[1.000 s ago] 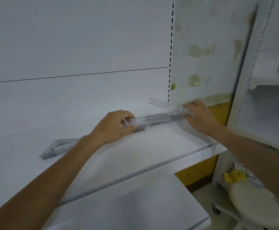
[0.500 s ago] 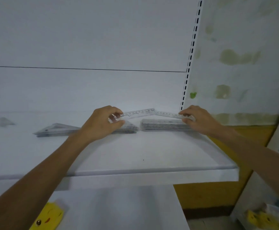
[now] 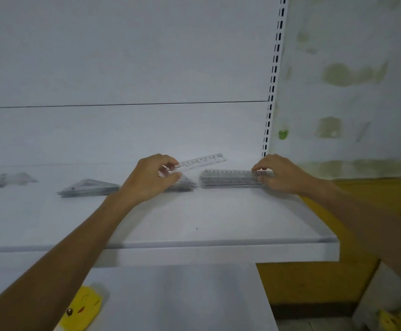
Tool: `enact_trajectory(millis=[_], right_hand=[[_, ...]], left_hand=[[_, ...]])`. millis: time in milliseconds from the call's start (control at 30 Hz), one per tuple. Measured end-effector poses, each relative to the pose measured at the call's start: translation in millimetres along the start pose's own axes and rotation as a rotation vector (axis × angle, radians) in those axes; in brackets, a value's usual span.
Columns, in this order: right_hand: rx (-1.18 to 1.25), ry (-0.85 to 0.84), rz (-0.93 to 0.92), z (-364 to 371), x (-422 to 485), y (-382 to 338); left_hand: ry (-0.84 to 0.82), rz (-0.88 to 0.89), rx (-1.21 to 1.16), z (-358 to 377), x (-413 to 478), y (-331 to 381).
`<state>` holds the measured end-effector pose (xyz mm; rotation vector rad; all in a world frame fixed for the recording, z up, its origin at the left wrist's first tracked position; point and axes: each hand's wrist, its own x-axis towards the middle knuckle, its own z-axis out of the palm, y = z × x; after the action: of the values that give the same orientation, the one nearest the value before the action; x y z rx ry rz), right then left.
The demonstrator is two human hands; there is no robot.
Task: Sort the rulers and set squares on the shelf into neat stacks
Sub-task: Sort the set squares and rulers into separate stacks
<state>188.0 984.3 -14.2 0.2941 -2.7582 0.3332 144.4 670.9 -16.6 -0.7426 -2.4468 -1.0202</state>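
White metal shelf (image 3: 218,218), with clear plastic drawing tools along its back. Toward the right end, a stack of rulers (image 3: 228,179) lying flat, lengthwise along the shelf, near the slotted upright (image 3: 273,75). Right hand (image 3: 280,174) at the right end of that stack, fingers curled over the top ruler and round the end, gripping it. Left hand (image 3: 151,180) just left of the stack, pinching one end of a single ruler (image 3: 202,160) between thumb and fingertips. Single ruler held off the shelf, free end tilted up and to the right, apart from the stack. Behind the left hand, a set-square pile (image 3: 187,183), partly hidden. Further left a middle set-square pile (image 3: 89,187), flat on the shelf. At the far edge, a far-left set-square pile (image 3: 6,179), blurred. Below, on the lower shelf (image 3: 170,295), a yellow cartoon-faced item (image 3: 82,306).
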Motion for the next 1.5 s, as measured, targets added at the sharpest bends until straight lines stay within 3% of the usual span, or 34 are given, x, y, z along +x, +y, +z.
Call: enact_trajectory(millis=[133,300,500,1100,1500], right_hand=[[-0.071,0.028,0.06,3.6,-4.1,-3.2],[-0.041,0.294,-0.013,10.4,-29.1,-26.2],[0.101,0.085,-0.059,25.4,-59.3,-43.4],[0.127,0.089,-0.025,28.3,-53.9,-40.8],[0.103,0.094,-0.024,30.1,-51.6,-40.2]], left_hand=[[-0.018,0.002,0.017,1.4,0.2,1.6],[-0.028,0.045,0.067,8.4,4.5,6.7],[-0.055,0.082,0.062,34.3,19.4,28.6],[-0.089,0.167,-0.072,100.9,57.8,73.1],[-0.192,0.121,0.092,117.3,51.4,74.0]])
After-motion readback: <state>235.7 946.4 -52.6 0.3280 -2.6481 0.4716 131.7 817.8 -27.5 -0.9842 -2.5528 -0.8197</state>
